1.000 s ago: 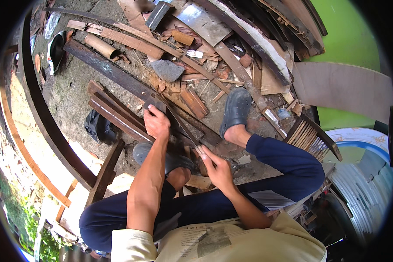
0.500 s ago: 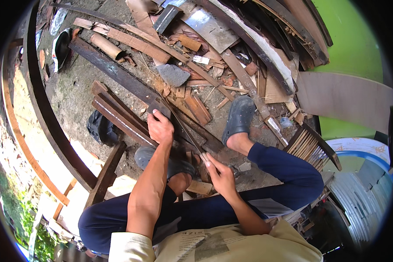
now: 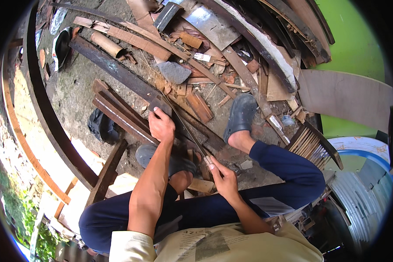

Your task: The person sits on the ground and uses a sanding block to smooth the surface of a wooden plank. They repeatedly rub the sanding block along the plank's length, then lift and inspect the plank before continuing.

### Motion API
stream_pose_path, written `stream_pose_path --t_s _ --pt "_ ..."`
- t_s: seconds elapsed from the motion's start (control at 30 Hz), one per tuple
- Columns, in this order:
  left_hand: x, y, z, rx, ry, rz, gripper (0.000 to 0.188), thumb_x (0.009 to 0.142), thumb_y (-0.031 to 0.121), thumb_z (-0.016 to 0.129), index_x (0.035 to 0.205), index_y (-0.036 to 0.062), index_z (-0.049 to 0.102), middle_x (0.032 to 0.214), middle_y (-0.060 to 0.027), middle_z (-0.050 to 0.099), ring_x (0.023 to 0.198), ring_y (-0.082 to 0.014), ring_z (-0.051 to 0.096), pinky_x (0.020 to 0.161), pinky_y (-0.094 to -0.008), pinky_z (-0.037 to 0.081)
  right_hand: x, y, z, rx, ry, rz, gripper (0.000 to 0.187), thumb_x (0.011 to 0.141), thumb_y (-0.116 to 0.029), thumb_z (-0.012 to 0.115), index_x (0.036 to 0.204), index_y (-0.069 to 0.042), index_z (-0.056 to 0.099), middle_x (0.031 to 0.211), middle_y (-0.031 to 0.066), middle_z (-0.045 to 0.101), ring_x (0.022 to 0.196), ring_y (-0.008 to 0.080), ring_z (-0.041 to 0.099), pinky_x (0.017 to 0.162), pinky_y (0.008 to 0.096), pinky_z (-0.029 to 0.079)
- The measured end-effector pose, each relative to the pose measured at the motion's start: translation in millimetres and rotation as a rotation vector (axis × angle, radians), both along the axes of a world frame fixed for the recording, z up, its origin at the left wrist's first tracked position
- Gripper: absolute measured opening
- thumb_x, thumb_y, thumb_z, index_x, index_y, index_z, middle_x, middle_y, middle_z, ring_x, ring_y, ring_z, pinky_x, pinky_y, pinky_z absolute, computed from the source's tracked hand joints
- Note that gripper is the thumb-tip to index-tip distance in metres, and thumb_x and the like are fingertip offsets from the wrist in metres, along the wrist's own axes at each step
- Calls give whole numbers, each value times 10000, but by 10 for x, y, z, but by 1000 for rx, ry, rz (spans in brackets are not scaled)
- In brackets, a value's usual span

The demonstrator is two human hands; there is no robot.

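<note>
My left hand (image 3: 161, 126) is closed on the near end of a short dark piece of wood (image 3: 158, 103), thumb on top. This piece rests on a long dark plank (image 3: 113, 65) lying slantwise on the ground. In my right hand (image 3: 224, 178), nearer to me, is the light-coloured grip of a long thin blade (image 3: 187, 129). The blade is seen nearly edge-on and slants away to the far left, close along the right side of the wood. Its exact kind and whether it touches the wood cannot be made out.
Dark wooden strips (image 3: 118, 114) lie left of my left hand, with a black cloth-like bundle (image 3: 102, 126) beside them. A grey stone (image 3: 173, 72) and wood scraps (image 3: 199, 106) lie beyond. My shoes (image 3: 241, 112) flank the work. A slatted wooden piece (image 3: 312, 146) stands at right.
My right hand has drawn slightly toward me and to the right with the blade. The left hand stays on the piece of wood, almost unmoved.
</note>
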State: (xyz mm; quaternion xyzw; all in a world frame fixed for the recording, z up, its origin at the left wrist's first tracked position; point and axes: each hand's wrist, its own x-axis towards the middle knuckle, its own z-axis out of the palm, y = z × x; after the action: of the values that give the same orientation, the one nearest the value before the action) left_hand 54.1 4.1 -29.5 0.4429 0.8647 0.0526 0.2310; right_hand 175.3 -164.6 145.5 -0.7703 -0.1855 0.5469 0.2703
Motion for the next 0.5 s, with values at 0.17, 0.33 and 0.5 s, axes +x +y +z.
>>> stream_pose_path --t_s 0.17,0.33,0.5 --pt "106 81 258 -117 -62 -25 631 1053 506 347 1191 -28 654 1224 -274 667 1132 -478 614 987 -531 459 -189 921 -922 45 -44 17 403 1048 -280 603 1350 -18 648 1205 204 730 1121 214 712 954 320 526" --pt "-23 15 5 -98 -16 2 662 1045 538 361 1243 -21 656 1282 -268 656 1150 -477 619 997 -529 467 -205 958 -840 198 -97 19 389 1021 -307 612 1311 -56 680 1218 228 679 1149 397 652 935 401 549" --pt "54 39 118 -104 -13 17 687 1046 549 351 1288 -21 648 1300 -253 658 1162 -475 621 1005 -531 472 -55 50 -199 99 -44 -23 376 1035 -237 614 1335 -17 663 1192 201 733 1170 302 699 971 370 544"
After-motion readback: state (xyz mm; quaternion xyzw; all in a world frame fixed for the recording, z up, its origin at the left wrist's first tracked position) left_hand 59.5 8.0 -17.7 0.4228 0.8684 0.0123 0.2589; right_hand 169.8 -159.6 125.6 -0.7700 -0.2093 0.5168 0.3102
